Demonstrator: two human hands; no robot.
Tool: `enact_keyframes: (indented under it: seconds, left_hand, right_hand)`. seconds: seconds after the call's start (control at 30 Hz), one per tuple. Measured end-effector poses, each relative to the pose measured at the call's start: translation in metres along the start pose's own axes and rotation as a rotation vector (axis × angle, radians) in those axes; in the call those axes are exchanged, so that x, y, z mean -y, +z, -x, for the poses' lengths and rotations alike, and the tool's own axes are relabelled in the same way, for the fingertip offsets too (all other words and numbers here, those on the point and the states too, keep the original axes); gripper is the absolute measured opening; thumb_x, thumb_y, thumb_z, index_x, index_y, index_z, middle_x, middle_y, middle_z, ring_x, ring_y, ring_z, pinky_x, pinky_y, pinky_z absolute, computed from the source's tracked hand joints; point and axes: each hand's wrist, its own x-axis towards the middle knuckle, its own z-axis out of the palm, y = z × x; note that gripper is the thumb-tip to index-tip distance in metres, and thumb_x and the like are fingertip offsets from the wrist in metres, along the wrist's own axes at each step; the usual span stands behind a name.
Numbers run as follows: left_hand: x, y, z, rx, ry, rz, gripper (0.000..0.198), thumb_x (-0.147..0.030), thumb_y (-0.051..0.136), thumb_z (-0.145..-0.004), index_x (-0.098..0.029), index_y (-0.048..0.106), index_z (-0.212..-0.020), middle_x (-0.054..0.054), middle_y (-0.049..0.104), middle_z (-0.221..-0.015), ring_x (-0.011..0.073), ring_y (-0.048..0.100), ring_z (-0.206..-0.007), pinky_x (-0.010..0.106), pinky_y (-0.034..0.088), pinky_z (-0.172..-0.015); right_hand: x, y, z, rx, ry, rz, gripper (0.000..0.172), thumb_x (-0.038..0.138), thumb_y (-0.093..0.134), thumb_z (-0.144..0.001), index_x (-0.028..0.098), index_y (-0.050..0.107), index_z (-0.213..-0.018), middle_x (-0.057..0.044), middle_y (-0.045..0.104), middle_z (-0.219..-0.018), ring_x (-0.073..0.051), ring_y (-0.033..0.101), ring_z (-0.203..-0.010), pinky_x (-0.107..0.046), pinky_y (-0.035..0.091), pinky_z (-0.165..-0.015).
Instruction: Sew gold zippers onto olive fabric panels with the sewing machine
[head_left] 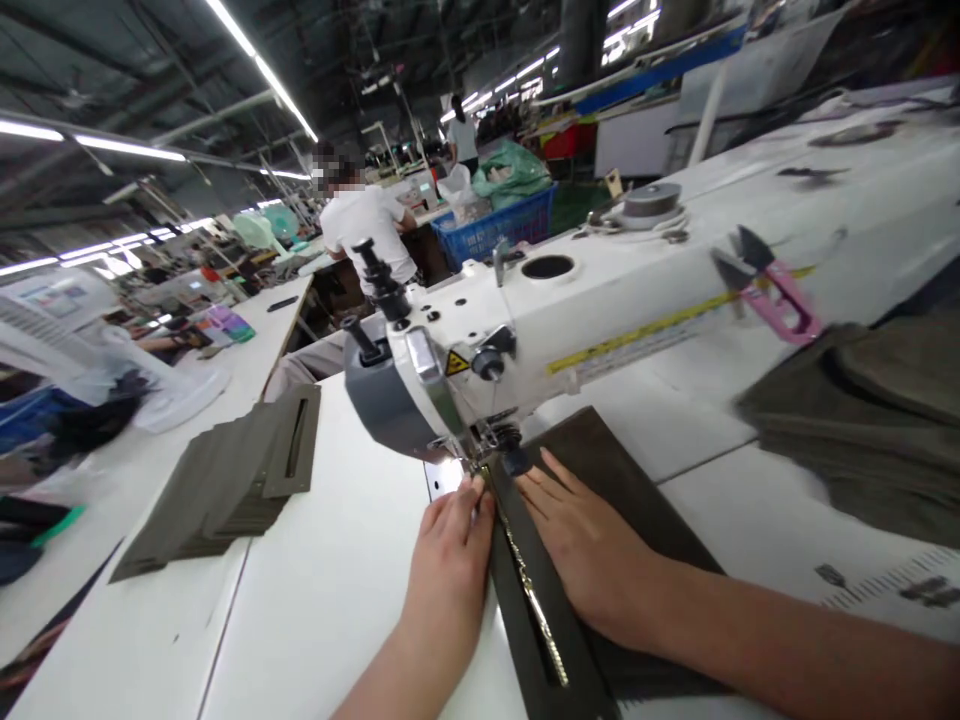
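A white sewing machine [600, 300] stands across the table, its needle and presser foot [487, 445] over a dark olive fabric piece [600, 470] with a metal zipper [536, 605] running down it. My left hand [450, 570] lies at the zipper's left edge, fingertips pressed on the fabric just below the foot. My right hand [585, 545] rests flat on the fabric to the right of the zipper, fingers stretched toward the foot.
A stack of olive cut pieces [232, 480] sits to the left. More olive fabric [877, 420] is piled at the right. Pink thread snips [772, 290] lie on the machine arm. A person in a white shirt [367, 230] works farther back, near a blue crate [495, 230].
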Motion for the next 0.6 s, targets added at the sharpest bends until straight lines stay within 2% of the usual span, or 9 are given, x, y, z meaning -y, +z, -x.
enact_keyframes:
  seconds: [0.17,0.4,0.6]
  left_hand:
    - [-0.0021,0.0002,-0.0007,-0.013,-0.008,0.007,0.028,-0.008,0.035,-0.09,-0.006,0.055,-0.108,0.017,0.057,-0.112,0.0245,0.054,-0.102,0.039,0.05,-0.082]
    - [-0.0041,-0.0038,-0.0027,-0.001,-0.002,-0.025,0.026,-0.008,0.035,-0.089,-0.006,0.056,-0.104,0.018,0.058,-0.111,0.0246,0.055,-0.102,0.038,0.05,-0.082]
    - [-0.0011,-0.0036,-0.0032,0.046,0.008,-0.01,0.027,-0.008,0.033,-0.089,-0.007,0.054,-0.107,0.018,0.055,-0.113,0.0247,0.053,-0.104,0.041,0.05,-0.082]
  right_hand:
    - [0.0014,-0.0032,-0.0003,0.03,-0.036,0.064,0.043,0.021,0.039,-0.086,0.009,0.046,-0.127,-0.015,0.042,-0.133,-0.025,0.034,-0.125,-0.046,0.026,-0.104]
    - [-0.0005,-0.0042,-0.0007,0.139,-0.057,0.116,0.047,0.016,0.039,-0.085,0.008,0.039,-0.131,-0.014,0.04,-0.136,-0.026,0.026,-0.13,-0.047,0.025,-0.105]
    - [-0.0003,-0.007,-0.002,0.131,-0.027,0.066,0.047,0.018,0.039,-0.085,0.009,0.04,-0.131,-0.014,0.039,-0.136,-0.024,0.027,-0.129,-0.045,0.023,-0.106]
